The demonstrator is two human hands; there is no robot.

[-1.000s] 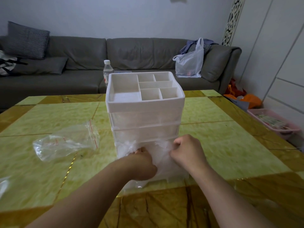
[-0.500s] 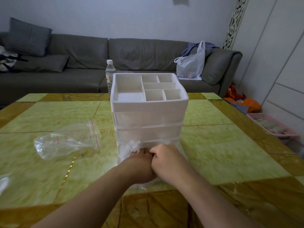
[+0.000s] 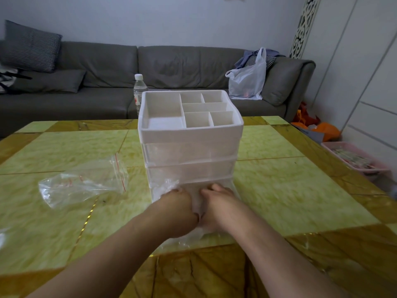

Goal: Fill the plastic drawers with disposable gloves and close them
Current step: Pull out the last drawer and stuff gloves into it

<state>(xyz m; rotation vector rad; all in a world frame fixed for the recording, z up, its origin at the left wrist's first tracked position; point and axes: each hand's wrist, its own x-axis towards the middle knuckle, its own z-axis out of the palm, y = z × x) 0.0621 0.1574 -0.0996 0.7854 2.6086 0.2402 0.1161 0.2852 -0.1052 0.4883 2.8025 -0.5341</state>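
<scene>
Both the left hand (image 3: 179, 208) and right hand (image 3: 219, 208) pressed side by side, fingers curled into crinkled clear disposable gloves (image 3: 169, 186) heaped in the open bottom drawer (image 3: 233, 187) of the white drawer unit (image 3: 190, 145).

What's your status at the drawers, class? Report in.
Left hand and right hand pressing gloves into open bottom drawer. Upper drawers shut. Nothing blocking.
</scene>
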